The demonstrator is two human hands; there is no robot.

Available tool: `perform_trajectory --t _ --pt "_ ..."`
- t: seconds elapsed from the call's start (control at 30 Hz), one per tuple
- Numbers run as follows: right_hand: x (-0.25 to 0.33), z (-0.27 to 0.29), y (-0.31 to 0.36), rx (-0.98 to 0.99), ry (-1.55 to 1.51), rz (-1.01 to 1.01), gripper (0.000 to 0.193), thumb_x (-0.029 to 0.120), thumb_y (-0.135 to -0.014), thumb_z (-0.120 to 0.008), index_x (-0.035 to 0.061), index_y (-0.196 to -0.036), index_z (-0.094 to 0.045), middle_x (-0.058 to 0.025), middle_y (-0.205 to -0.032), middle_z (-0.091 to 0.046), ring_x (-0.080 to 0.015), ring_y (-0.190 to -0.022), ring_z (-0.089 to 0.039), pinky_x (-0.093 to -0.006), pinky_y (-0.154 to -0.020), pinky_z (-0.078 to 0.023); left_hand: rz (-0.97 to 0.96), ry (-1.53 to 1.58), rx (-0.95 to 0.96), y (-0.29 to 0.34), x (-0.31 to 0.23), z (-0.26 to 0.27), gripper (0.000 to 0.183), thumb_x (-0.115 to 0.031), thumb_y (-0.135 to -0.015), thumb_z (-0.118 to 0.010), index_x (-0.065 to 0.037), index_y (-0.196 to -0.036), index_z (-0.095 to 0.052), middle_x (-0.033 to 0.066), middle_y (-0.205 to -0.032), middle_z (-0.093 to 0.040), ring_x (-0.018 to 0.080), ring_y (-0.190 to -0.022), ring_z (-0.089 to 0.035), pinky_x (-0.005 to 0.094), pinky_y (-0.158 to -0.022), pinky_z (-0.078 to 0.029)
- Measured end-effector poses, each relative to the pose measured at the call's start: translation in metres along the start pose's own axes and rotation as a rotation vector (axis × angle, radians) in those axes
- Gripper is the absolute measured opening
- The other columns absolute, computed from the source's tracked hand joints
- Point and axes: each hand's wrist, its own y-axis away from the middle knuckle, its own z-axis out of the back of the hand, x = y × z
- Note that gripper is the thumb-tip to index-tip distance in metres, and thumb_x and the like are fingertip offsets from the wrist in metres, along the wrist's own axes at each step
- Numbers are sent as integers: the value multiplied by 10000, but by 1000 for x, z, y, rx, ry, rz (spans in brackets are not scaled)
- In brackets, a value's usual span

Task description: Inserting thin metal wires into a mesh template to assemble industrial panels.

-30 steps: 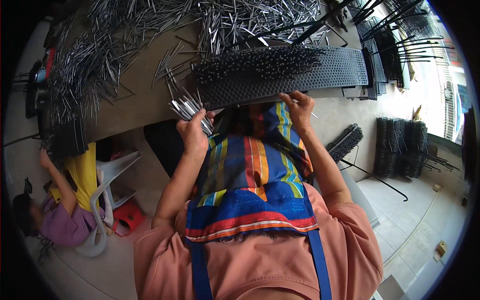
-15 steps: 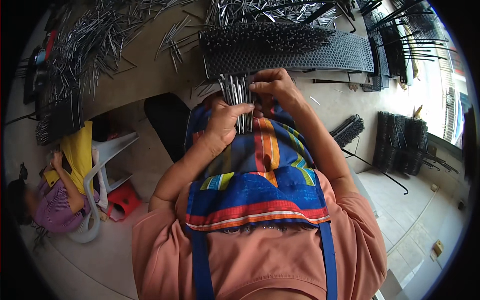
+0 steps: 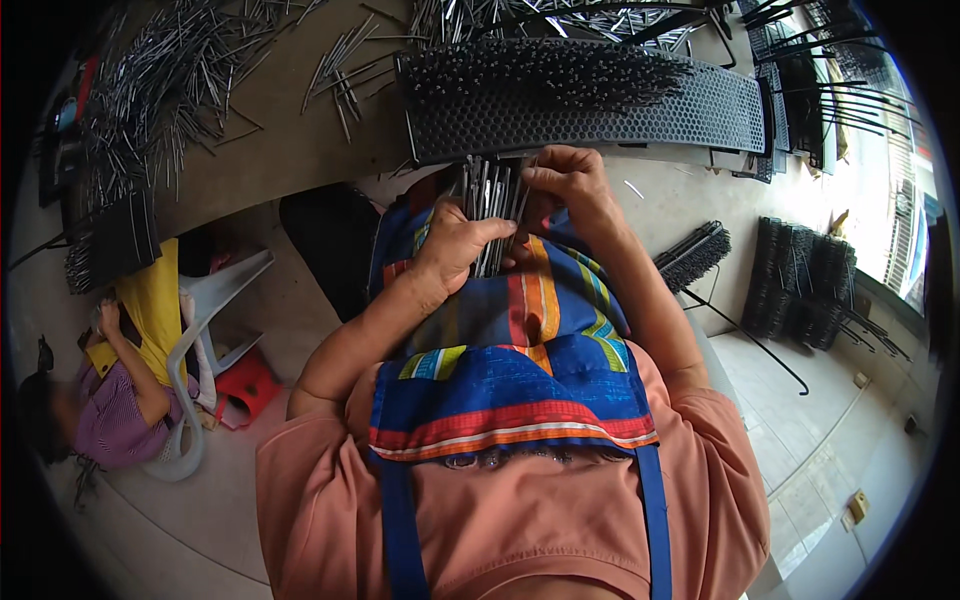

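Observation:
A bundle of thin metal rods (image 3: 488,205) stands roughly upright over my lap, some rods shiny and others dark. My left hand (image 3: 458,245) wraps round it, with the thumb across the front of the rods. My right hand (image 3: 578,188) is closed in a pinch at the bundle's upper right edge; what lies between its fingertips is too small to make out. Just beyond my hands is a black perforated rack (image 3: 590,125) with a honeycomb of holes. Many dark rods (image 3: 540,75) stand in its holes, mostly on the left and middle.
Loose rods (image 3: 185,85) lie heaped on the brown table (image 3: 300,150) at the left. A striped blue apron (image 3: 510,400) covers my front. At far left a person (image 3: 130,390) sits in a pale chair (image 3: 190,400). Black bundles (image 3: 795,285) stand on the floor at right.
Both hands and the bundle have shifted slightly to the right. The rods look darker now, with less glare on them. My left hand keeps its hold.

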Motion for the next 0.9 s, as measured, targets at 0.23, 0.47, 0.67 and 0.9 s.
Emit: perform_trajectory --t 0.23,0.47,0.67,0.9 --pt "19 6 -7 148 196 89 71 83 -857 -676 13 -856 -673 -13 -631 -613 -71 -509 -555 -218 -491 -446 4 22 -16 7 9 8 109 -1 -833 -647 -6 -940 -671 83 -796 -691 163 -614 -676 283 -533 -565" --pt "8 -1 -5 110 115 11 62 48 -860 -662 -5 -890 -675 -24 -680 -645 -77 -548 -568 -218 -525 -451 94 -26 -2 12 -3 4 154 23 -846 -605 26 -988 -664 104 -792 -692 193 -666 -683 293 -600 -580" --pt "19 -1 -3 -207 4 328 75 60 -888 -637 -3 -889 -677 -16 -710 -632 -70 -577 -539 -205 -554 -427 -11 13 35 14 18 19 231 59 -808 -621 25 -1034 -657 101 -837 -692 172 -648 -680 302 -602 -576" --pt "37 -22 -38 -364 142 893 91 -74 -829 -646 -33 -900 -687 -9 -764 -616 -61 -677 -532 -195 -612 -415 -115 14 -96 22 10 15 249 60 -817 -601 20 -1057 -654 111 -869 -708 200 -750 -700 317 -673 -578"
